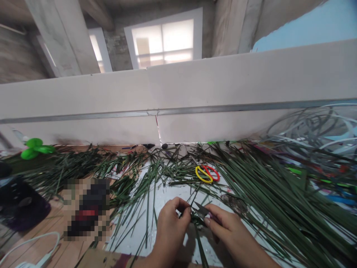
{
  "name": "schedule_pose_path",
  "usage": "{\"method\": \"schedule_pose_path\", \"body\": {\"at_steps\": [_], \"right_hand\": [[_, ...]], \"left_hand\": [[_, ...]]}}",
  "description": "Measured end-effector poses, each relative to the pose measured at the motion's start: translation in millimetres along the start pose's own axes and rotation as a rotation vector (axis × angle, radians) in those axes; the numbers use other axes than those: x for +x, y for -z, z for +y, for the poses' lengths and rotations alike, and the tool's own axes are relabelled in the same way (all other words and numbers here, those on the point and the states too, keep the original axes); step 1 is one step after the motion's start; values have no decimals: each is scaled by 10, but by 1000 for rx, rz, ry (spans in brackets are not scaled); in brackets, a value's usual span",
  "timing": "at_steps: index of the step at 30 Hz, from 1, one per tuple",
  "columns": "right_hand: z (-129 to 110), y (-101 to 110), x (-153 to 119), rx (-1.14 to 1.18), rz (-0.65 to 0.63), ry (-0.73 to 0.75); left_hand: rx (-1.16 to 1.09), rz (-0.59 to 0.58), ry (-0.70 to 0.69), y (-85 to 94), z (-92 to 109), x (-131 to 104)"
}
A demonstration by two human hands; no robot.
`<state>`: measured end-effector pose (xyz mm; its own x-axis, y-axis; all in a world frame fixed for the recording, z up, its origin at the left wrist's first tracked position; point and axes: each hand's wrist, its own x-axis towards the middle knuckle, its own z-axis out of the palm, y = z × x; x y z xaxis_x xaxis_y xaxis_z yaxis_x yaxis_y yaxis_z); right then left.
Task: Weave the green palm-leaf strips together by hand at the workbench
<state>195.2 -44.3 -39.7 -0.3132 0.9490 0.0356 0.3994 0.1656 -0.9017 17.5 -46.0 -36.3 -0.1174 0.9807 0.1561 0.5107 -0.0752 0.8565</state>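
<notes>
My left hand pinches a narrow green leaf strip between thumb and fingertips, low in the middle of the view. Close on its right, my right hand is closed around small pointed scissors with dark blades and a bit of purple at the handle. The blade tips point at the left fingertips. A small bunch of green strips sits between the two hands, and one long strip hangs down below them. Fingers partly hide the piece being worked.
Yellow-and-red-handled scissors lie beyond my hands on the white board. Long green leaves cover the right side; cut strips pile up left. A green fan, a dark container and coiled pale strips stand around.
</notes>
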Motion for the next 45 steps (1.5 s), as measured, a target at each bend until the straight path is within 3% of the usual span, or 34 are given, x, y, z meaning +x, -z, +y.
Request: {"method": "schedule_pose_path", "body": {"at_steps": [15, 29, 45], "right_hand": [[-37, 2, -12, 10, -3, 6], [-49, -14, -20, 10, 37, -3], [-34, -48, -1, -7, 35, 12]], "left_hand": [[36, 7, -7, -1, -5, 5], [217, 30, -194, 47, 29, -43], [335, 54, -284, -27, 4, -92]]}}
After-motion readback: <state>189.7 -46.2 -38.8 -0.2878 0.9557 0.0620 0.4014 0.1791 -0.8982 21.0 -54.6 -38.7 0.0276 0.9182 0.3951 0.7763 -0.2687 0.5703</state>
